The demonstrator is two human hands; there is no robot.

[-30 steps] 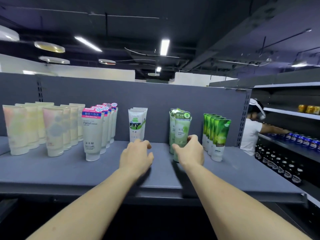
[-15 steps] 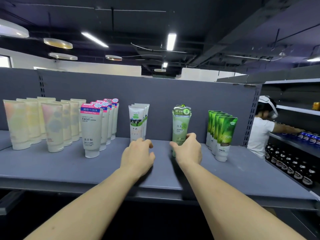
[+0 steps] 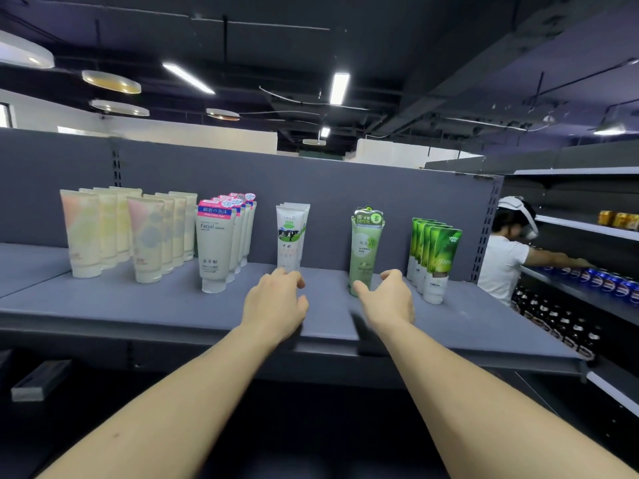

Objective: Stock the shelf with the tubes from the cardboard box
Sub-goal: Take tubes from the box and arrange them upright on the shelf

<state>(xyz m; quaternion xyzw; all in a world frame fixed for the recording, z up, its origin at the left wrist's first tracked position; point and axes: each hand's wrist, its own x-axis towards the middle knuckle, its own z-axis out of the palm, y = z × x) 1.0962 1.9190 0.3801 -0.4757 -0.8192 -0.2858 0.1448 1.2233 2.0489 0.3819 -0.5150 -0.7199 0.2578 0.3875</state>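
The pale green tube [image 3: 364, 252] stands cap-down on the shelf [image 3: 138, 305], between the cow tubes [image 3: 291, 235] and the dark green ones [image 3: 434, 257]. The right hand [image 3: 389, 299], fingers loosely apart, sits just at its base; the left hand [image 3: 276, 302] hangs relaxed, holding nothing. The tube looks light, soft-walled and tippy, so it is best pinched low near the stiff cap.

Everything is lined up on one shelf [image 3: 103, 305], tubes stood on their caps in rows running front to back. Far left, two rows of wide tubes [image 3: 114, 233] are set side by side. Right of those a row of facial tubes [image 3: 216, 247] is placed, then a short row of cow-print tubes [image 3: 290, 236]. Further right the seaweed tube [image 3: 364, 250] is stood, and just beside it, at the right end, the leaf-print tubes [image 3: 435, 257]. The left hand [image 3: 273, 302] is held before the cow-print tubes, the right hand [image 3: 389, 297] before the seaweed tube. Off right, a second shelving unit [image 3: 587, 229] is loaded with cans and bottles.
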